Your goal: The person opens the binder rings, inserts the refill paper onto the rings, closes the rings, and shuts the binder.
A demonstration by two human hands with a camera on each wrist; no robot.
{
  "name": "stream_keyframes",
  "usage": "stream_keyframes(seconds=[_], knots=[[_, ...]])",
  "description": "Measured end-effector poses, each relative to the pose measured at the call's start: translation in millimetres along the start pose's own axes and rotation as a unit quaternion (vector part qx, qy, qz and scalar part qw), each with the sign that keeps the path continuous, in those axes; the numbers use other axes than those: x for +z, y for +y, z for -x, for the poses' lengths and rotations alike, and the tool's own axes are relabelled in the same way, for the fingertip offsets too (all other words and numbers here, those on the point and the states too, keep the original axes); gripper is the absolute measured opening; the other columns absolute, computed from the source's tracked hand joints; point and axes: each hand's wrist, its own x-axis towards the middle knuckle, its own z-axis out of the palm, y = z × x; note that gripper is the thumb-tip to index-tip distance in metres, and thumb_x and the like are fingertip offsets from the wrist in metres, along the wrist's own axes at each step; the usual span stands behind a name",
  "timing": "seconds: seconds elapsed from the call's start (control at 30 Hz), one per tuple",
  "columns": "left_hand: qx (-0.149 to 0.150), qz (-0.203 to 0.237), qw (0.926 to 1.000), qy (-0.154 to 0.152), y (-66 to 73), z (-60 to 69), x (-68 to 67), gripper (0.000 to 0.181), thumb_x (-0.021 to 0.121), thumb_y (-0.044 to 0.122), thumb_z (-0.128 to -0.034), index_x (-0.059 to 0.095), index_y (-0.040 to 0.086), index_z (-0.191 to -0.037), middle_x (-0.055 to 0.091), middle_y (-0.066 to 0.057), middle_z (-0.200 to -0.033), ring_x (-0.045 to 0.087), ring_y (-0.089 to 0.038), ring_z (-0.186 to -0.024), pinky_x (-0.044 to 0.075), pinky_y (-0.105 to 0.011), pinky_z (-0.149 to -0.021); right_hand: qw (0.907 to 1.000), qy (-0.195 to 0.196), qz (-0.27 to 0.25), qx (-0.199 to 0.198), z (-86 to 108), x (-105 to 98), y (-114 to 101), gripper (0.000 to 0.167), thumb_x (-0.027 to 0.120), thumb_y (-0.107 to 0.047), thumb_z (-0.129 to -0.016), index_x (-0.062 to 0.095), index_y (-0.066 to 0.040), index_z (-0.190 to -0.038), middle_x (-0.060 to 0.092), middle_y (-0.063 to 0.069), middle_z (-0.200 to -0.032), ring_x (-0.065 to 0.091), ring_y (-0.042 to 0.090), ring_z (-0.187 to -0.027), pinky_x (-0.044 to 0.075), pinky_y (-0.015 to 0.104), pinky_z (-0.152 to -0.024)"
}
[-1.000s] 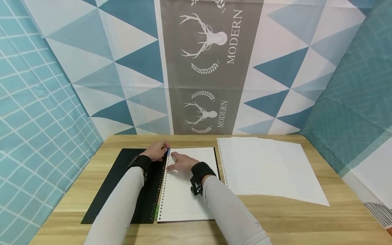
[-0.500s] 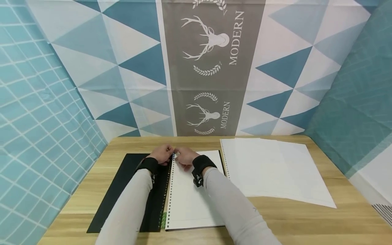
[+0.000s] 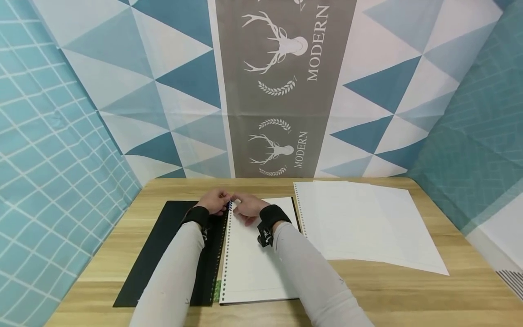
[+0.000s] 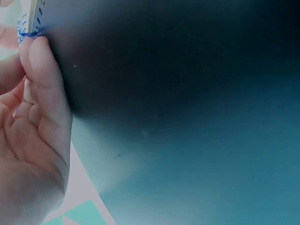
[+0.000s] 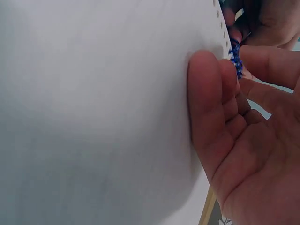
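Observation:
A loose-leaf notebook lies spread on the table, its black cover [image 3: 157, 240] to the left and white punched pages [image 3: 249, 263] to the right. Along the spine, a blue ring binding strip [image 5: 236, 58] shows at the far end. My left hand [image 3: 213, 202] pinches this strip from the cover side, fingertips at its end in the left wrist view. From the page side, my right hand [image 3: 249, 207] meets it, thumb and forefinger closed about the blue rings. The right hand's other fingers [image 5: 204, 93] are bent against the page. Fingers partly hide the strip.
Several loose punched white sheets [image 3: 363, 222] lie fanned on the right of the wooden table [image 3: 408, 295]. A green patch [image 3: 217, 290] shows at the near end of the spine. Patterned cloth [image 3: 278, 113] hangs behind the table.
My right hand has moved up and left from the page to the blue binding strip, meeting the left hand there. The left hand stays at the strip. The camera view shifts slightly.

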Motion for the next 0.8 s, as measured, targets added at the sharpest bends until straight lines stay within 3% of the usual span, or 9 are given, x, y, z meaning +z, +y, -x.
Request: stream_keyframes(seconds=[0.17,0.4,0.47,0.53,0.63,0.73,0.8], knots=[[0.004,0.010,0.9999,-0.003,-2.6,4.2,-4.1,0.025,0.048,0.018,-0.1086,0.063,0.000,-0.116,0.060,-0.009,-0.091,0.061,-0.015,-0.080,0.058,-0.026,-0.067,0.9999,-0.012,-0.001,-0.008,-0.3,2,1,0.059,0.056,-0.013,-0.103,0.037,-0.017,-0.159,0.050,0.005,-0.076,0.051,0.016,-0.064,0.052,0.027,-0.055],[0.010,0.013,0.9999,0.005,-7.3,7.5,-4.3,0.023,0.047,0.015,-0.1082,0.062,-0.001,-0.115,0.059,-0.008,-0.088,0.060,-0.014,-0.075,0.056,-0.024,-0.064,0.9979,-0.006,0.064,-0.007,1.3,10,-4,0.062,0.057,-0.016,-0.103,0.035,-0.020,-0.160,0.045,0.001,-0.069,0.046,0.013,-0.055,0.049,0.024,-0.053],[0.018,0.012,0.9997,0.006,-8.3,9.1,-3.8,0.022,0.046,0.013,-0.1080,0.061,-0.002,-0.113,0.058,-0.009,-0.087,0.059,-0.014,-0.074,0.056,-0.025,-0.064,0.9970,0.001,0.078,0.002,0.9,13,-6,0.060,0.058,-0.018,-0.103,0.038,-0.020,-0.159,0.059,0.004,-0.083,0.046,0.014,-0.053,0.048,0.024,-0.052],[0.022,0.007,0.9997,0.007,-8.8,10.9,-2.9,0.020,0.046,0.013,-0.1080,0.060,-0.001,-0.111,0.058,-0.008,-0.087,0.059,-0.014,-0.074,0.055,-0.025,-0.063,0.9962,0.007,0.086,0.012,0.0,15,-8,0.060,0.059,-0.018,-0.102,0.038,-0.022,-0.158,0.067,0.008,-0.114,0.045,0.014,-0.051,0.048,0.025,-0.050],[0.026,-0.002,0.9997,0.004,-7.4,12.9,-0.9,0.018,0.047,0.015,-0.1084,0.058,0.001,-0.111,0.058,-0.009,-0.088,0.059,-0.016,-0.074,0.056,-0.026,-0.064,0.9952,0.004,0.095,0.022,-1.5,16,-10,0.064,0.060,-0.018,-0.102,0.034,-0.024,-0.160,0.046,0.005,-0.157,0.048,0.015,-0.053,0.048,0.026,-0.049],[0.025,-0.006,0.9996,0.008,-5.4,11.3,0.8,0.018,0.047,0.018,-0.1086,0.058,0.003,-0.112,0.059,-0.010,-0.091,0.059,-0.017,-0.075,0.056,-0.026,-0.065,0.9966,0.003,0.079,0.023,-1.9,13,-9,0.068,0.060,-0.017,-0.102,0.030,-0.024,-0.162,0.042,0.010,-0.160,0.050,0.018,-0.055,0.049,0.027,-0.049],[0.028,-0.011,0.9995,0.013,-5.0,9.0,0.9,0.019,0.047,0.019,-0.1086,0.058,0.004,-0.112,0.060,-0.011,-0.093,0.060,-0.017,-0.076,0.056,-0.026,-0.065,0.9983,0.003,0.056,0.017,-2.0,10,-6,0.066,0.058,-0.016,-0.102,0.030,-0.022,-0.161,0.053,0.015,-0.144,0.050,0.018,-0.058,0.049,0.027,-0.051]])
